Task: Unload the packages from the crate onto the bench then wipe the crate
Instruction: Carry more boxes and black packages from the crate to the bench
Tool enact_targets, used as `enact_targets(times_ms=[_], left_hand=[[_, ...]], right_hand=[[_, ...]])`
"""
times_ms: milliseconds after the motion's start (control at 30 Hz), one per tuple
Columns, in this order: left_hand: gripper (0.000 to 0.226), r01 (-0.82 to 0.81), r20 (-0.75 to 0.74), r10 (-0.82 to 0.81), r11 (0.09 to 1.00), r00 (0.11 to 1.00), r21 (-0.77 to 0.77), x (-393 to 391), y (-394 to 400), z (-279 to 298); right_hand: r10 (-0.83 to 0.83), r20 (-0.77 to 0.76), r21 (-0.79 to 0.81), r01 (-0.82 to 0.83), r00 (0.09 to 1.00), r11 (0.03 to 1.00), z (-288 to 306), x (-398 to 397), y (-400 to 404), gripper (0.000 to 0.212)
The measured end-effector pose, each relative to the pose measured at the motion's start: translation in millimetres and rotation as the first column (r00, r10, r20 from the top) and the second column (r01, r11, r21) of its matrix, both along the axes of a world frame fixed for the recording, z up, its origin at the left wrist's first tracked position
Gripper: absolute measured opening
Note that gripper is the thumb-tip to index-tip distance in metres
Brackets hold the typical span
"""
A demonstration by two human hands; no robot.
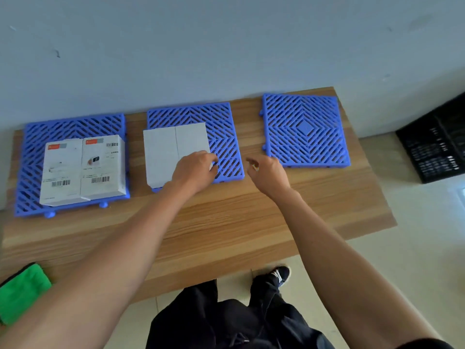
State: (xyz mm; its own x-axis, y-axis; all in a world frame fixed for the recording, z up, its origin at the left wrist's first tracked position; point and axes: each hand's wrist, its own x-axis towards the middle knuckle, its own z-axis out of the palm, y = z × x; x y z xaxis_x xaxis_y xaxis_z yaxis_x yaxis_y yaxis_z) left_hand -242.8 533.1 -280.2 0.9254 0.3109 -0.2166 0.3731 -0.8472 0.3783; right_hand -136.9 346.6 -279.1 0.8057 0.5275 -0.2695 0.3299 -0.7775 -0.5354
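The wooden surface [226, 222] fills the middle of the frame. Three blue grid mats lie along its far edge; the right mat [304, 129] is bare. A black crate [435, 147] sits on the floor at right. Printed packages [83, 170] lie on the left mat [32, 172], plain white packages [173, 152] on the centre mat [226, 137]. The left hand [195, 172] rests on the white packages, fingers curled at their right edge; whether the grip closes on them I cannot tell. The right hand [269, 172] hovers with loosely curled fingers, holding nothing. A green cloth [22, 290] lies lower left.

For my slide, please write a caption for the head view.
Left hand rests on white boxes on the middle blue mat; right hand hovers.
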Motion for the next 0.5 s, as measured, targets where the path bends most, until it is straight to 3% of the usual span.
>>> enact_targets(times_ms=[200,500], left_hand=[[0.026,0.209,-0.011,-0.209,0.978,0.978,0.019,82.4,-124.2,22.7],[0.028,0.486,-0.126,-0.473,0.868,0.872,0.101,206.0,-348.5,50.3]], right_hand=[[-0.169,0.028,0.02,0.168,0.985,0.986,20.6,50.1,-143.2,0.034],[-0.386,0.095,0.003,0.387,0.918,0.922,54.4,106.5,-398.5,0.039]])
